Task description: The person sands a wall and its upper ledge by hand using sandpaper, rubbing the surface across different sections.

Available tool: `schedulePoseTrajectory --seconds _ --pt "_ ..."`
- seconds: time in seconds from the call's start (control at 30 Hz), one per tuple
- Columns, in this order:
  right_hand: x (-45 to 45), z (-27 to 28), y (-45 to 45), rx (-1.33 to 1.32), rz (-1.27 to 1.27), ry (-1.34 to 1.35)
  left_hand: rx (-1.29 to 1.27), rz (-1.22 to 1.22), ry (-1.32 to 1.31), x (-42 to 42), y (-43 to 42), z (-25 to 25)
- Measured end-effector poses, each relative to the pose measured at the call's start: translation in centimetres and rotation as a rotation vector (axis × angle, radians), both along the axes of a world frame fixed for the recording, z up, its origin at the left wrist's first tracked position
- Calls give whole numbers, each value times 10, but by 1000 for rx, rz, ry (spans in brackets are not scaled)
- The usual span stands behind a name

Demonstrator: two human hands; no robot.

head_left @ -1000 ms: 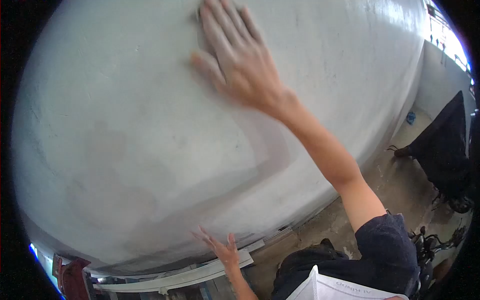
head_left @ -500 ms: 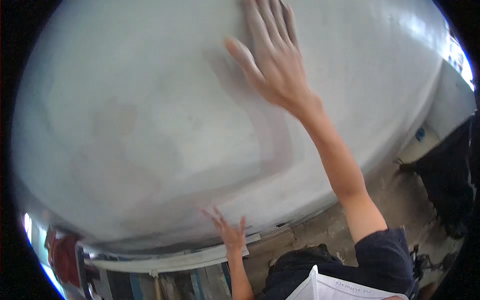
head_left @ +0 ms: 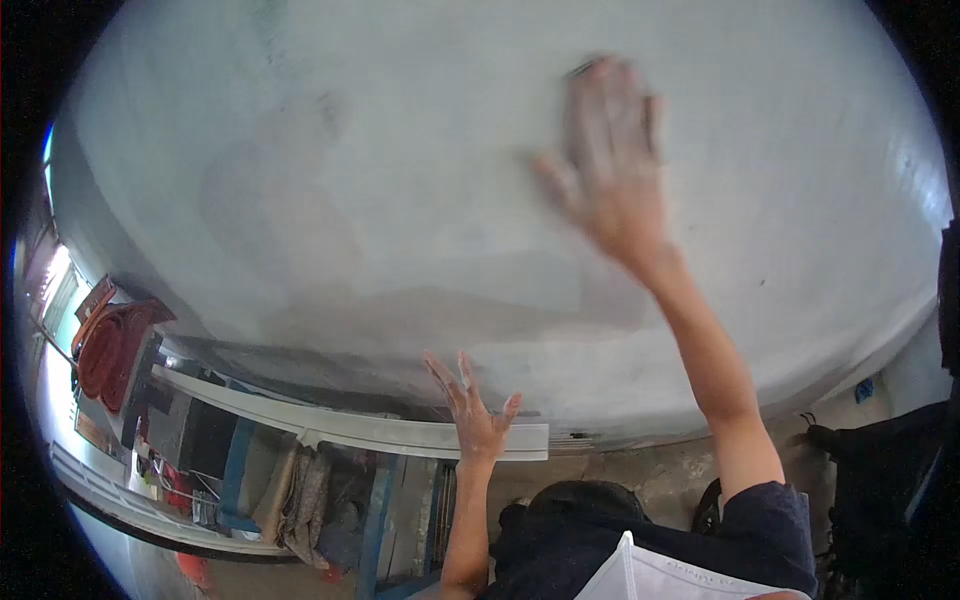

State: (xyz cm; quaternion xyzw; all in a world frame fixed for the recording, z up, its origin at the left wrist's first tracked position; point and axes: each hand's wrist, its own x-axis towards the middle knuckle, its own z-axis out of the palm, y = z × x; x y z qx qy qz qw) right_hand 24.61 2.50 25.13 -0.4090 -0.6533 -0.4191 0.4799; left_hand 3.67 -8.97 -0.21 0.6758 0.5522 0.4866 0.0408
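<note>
A large, smooth, pale grey panel [head_left: 450,200] curves across most of the view, with a darker smudge and soft shadows on it. My right hand [head_left: 615,165] lies flat against it at the upper right, dusty and slightly blurred. Dark edges of a thin pad, like a piece of sandpaper [head_left: 580,70], show past the fingertips; the palm hides the rest. Low in the middle, my left hand [head_left: 477,415] is open with its fingers spread, holding nothing. It is in front of the panel's lower edge; whether it touches cannot be made out.
A long white rail [head_left: 370,432] runs below the panel. Under it hang cloths [head_left: 303,500] beside blue uprights [head_left: 378,525]. Dark red round pieces [head_left: 112,350] stand at far left. Black draped cloth [head_left: 885,470] is at right, near a small blue object [head_left: 864,390].
My right hand has slid right and down over the panel. The view has shifted, showing more of the rail and cloths at lower left. My left hand stays open and spread.
</note>
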Motion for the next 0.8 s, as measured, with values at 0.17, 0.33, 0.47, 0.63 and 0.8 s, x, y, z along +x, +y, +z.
schedulePoseTrajectory --seconds 0.17,0.33,0.47,0.63,0.8 --pt "-86 -38 13 -181 222 -534 -6 35 58 -59 -3 5" --pt "-102 77 25 158 -58 -271 -28 57 62 -76 -11 2" --pt "-155 21 34 33 134 -392 -64 16 17 -84 -23 -10" --pt "-171 -135 32 -200 69 -1018 -109 -91 -21 -100 -47 -24" --pt "-127 -150 24 -318 321 -1154 -93 -186 -42 -115 -71 -17"
